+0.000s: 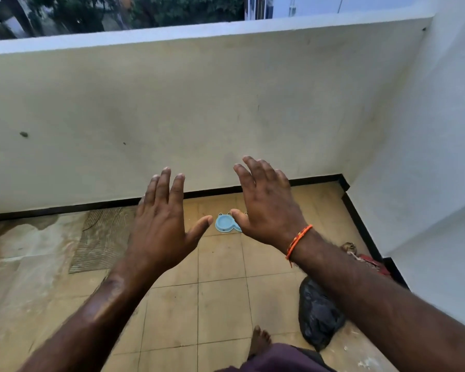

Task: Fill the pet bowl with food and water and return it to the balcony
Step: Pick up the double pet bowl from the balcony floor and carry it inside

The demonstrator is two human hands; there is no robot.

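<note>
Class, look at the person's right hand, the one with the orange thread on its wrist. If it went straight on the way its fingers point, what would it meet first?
Probably the cream plastered balcony wall. The right hand is open and points forward and up; nothing shows between, though depth is unclear.

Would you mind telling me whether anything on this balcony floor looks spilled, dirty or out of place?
Yes. A wet patch spreads over the floor tiles at far left, beside a worn mat. A crumpled black bag lies loose near the right wall. The blue pet bowl sits flat by the wall and looks empty.
</note>
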